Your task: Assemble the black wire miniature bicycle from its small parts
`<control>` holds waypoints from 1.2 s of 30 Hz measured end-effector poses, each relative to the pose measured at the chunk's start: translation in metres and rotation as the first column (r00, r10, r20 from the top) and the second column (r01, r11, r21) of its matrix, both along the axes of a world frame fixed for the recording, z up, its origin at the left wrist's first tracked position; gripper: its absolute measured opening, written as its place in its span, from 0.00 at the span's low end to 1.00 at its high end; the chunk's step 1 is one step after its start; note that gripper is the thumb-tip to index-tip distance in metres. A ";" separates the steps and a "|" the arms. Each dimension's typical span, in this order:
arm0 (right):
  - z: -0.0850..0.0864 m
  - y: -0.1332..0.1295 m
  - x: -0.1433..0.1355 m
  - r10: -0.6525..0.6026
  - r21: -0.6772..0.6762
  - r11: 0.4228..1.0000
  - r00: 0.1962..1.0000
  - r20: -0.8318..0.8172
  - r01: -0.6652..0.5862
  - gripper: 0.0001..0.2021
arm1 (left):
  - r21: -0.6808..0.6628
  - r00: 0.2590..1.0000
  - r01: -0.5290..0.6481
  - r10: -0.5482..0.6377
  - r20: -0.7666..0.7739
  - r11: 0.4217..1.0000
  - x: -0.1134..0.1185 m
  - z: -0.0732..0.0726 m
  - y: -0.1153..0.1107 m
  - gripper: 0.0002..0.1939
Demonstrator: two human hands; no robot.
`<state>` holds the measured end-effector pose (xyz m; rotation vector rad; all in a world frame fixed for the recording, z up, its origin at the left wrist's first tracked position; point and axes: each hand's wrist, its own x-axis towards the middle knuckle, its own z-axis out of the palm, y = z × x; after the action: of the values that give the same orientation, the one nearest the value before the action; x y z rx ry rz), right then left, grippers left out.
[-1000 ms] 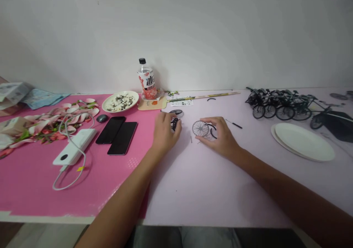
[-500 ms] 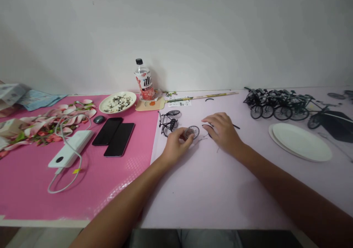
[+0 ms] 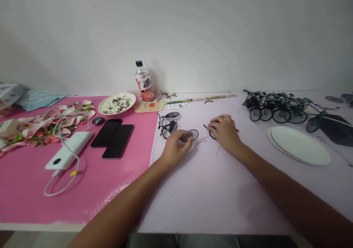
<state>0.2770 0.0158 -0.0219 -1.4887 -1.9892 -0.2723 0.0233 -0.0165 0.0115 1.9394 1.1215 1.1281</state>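
Observation:
My left hand (image 3: 176,145) pinches a small grey spoked toy bicycle wheel (image 3: 193,134) between thumb and fingers, just above the table. Across from it, my right hand (image 3: 226,132) is closed with its fingertips low on a black curved strip (image 3: 211,134); its fingers partly hide the strip. Dark bits stick out on either side of that hand. Thin metal pieces (image 3: 217,150) lie below it. Beyond my left hand, a small black model bicycle (image 3: 167,125) lies on the lilac surface. Another short black curved strip (image 3: 209,101) rests farther back.
Several model bicycles (image 3: 281,110) crowd together at the right, behind white plates (image 3: 302,145). To the left are phones (image 3: 118,141), a white power strip (image 3: 68,150) with cable, artificial petals (image 3: 41,126), a dish (image 3: 117,104) of small parts and a bottle (image 3: 145,84). A long stick (image 3: 204,99) lies behind.
My right hand has lowered slightly, its fingers drawing closer together over the black strip. My left hand keeps the wheel, now tilted a little differently. The whole view has shifted slightly.

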 end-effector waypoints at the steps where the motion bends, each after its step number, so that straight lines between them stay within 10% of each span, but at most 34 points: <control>1: 0.000 0.000 -0.001 -0.005 -0.004 1.000 1.000 0.007 0.005 0.11 | -0.006 1.000 -0.001 0.001 -0.001 1.000 0.000 0.000 0.000 0.08; 22: 0.008 -0.011 -0.022 0.052 0.031 0.998 0.994 -0.099 -0.049 0.09 | -0.034 1.000 -0.012 0.011 -0.025 0.999 0.001 -0.006 -0.001 0.08; 36: 0.016 -0.036 -0.051 0.305 0.114 0.952 0.882 -0.360 -0.283 0.20 | -0.067 0.998 0.058 -0.059 -0.013 0.996 0.003 -0.005 -0.003 0.10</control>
<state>0.2259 -0.0200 -0.0061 -1.0829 -1.8403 0.0810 0.0260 -0.0198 0.0064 1.9197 1.0894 1.0344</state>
